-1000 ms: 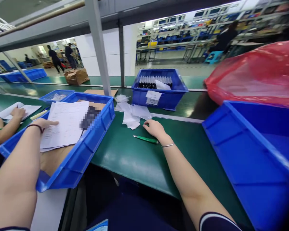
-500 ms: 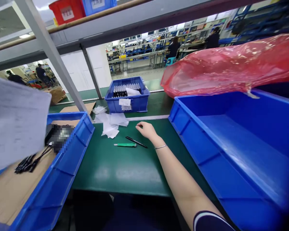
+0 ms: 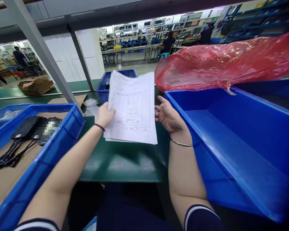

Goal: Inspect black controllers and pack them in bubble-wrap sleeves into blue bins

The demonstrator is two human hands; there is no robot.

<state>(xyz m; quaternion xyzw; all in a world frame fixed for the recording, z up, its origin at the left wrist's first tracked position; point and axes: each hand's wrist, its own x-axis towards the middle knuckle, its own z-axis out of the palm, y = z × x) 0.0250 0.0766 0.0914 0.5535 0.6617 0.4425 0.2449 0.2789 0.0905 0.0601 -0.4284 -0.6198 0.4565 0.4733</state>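
Note:
Printed paper sheets (image 3: 133, 112) are held up over the green tabletop, facing me, in the middle of the view. My left hand (image 3: 106, 115) grips them by their left edge, thumb on the front. Just off their right edge is my right hand (image 3: 167, 114), fingers apart and holding nothing. Whether its fingertips brush the paper I cannot tell. Behind the sheets, a blue bin (image 3: 103, 85) is partly covered. The pen and the green cutter seen earlier are hidden by the paper.
A blue crate (image 3: 55, 154) at left holds black devices with cables (image 3: 26, 128) on cardboard. At right stands a large blue crate (image 3: 207, 134), with a red plastic bag (image 3: 219, 67) behind it. Clear plastic scraps (image 3: 90, 102) lie near a slanted metal post (image 3: 43, 48). People work in the background.
The paper has come from the far left to the middle, with my left hand now visible on it. My right hand has shifted right and spread its fingers.

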